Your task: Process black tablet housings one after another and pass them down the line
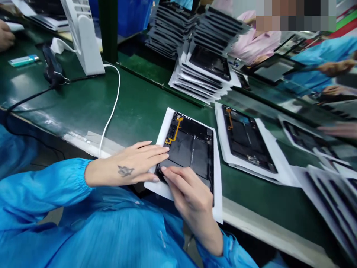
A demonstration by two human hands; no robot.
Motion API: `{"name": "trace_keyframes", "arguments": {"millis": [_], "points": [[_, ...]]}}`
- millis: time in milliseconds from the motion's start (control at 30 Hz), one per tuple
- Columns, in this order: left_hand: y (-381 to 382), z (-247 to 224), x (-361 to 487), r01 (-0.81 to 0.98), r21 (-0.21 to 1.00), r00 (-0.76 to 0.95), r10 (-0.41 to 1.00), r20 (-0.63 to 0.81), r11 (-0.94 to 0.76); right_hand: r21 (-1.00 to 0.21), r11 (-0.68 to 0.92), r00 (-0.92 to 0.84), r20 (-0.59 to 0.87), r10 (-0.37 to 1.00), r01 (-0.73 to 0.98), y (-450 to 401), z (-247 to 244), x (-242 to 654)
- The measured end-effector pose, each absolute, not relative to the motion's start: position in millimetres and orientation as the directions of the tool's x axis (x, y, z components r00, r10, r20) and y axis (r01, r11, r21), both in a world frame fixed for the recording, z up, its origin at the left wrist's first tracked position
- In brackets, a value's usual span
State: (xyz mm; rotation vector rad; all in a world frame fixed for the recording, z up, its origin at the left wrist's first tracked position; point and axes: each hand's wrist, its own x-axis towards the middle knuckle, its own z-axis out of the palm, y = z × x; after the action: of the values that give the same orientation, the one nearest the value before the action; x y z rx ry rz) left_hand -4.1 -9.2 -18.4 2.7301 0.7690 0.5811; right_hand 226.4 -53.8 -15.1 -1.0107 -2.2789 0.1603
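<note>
A black tablet housing [189, 149] with an orange flex cable [174, 130] lies on a white paper sheet [161, 137]. My left hand [136, 163] lies across its left edge, fingers on top and thumb near the lower corner. My right hand [186, 190] grips the lower left part of the housing, and its fingers hide that corner. To the right, a second black housing [247, 137] with an orange flex strip rests on its own white sheet [223, 137], out of reach of both fingertips.
The green workbench [83, 100] holds a stack of paper-interleaved housings [200, 70], a black tool [52, 67], a white cable [111, 108], a lighter [23, 60] and a white stand [83, 37]. A co-worker's hand [5, 35] is at top left. Blue-sleeved arms [320, 63] show at right.
</note>
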Motion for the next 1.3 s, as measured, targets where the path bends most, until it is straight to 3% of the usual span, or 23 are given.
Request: {"name": "trace_keyframes", "arguments": {"millis": [400,467,600,700,1000,1200,1300], "points": [[-5.6,-28.3,-1.3,0.428,0.336,0.789,0.528,0.315,-0.839,-0.244,0.715,-0.584,0.437,0.684,0.655,-54.5,-10.5,228.3],[-6.4,-28.0,-0.3,0.433,0.318,0.788,0.526,0.320,-0.843,-0.154,0.733,-0.624,0.428,0.654,0.663,-55.6,-6.5,227.8],[-8.6,-25.9,2.3,0.445,0.303,0.776,0.532,0.339,-0.843,0.139,0.774,-0.762,0.351,0.544,0.617,-54.5,9.2,223.4],[-8.9,-23.5,3.3,0.446,0.300,0.777,0.531,0.337,-0.843,0.231,0.809,-0.833,0.284,0.475,0.541,-47.9,19.9,221.4],[-9.1,-24.0,0.2,0.437,0.294,0.788,0.519,0.332,-0.850,0.237,0.833,-0.863,0.223,0.453,0.499,-43.9,25.7,223.8],[-6.7,-19.7,2.0,0.430,0.235,0.813,0.487,0.319,-0.872,0.215,0.815,-0.836,0.259,0.484,0.538,-43.4,17.2,221.0],[-9.0,-20.2,-0.6,0.460,0.196,0.812,0.499,0.302,-0.866,0.139,0.827,-0.817,0.310,0.487,0.545,-39.4,8.5,228.0]]}}
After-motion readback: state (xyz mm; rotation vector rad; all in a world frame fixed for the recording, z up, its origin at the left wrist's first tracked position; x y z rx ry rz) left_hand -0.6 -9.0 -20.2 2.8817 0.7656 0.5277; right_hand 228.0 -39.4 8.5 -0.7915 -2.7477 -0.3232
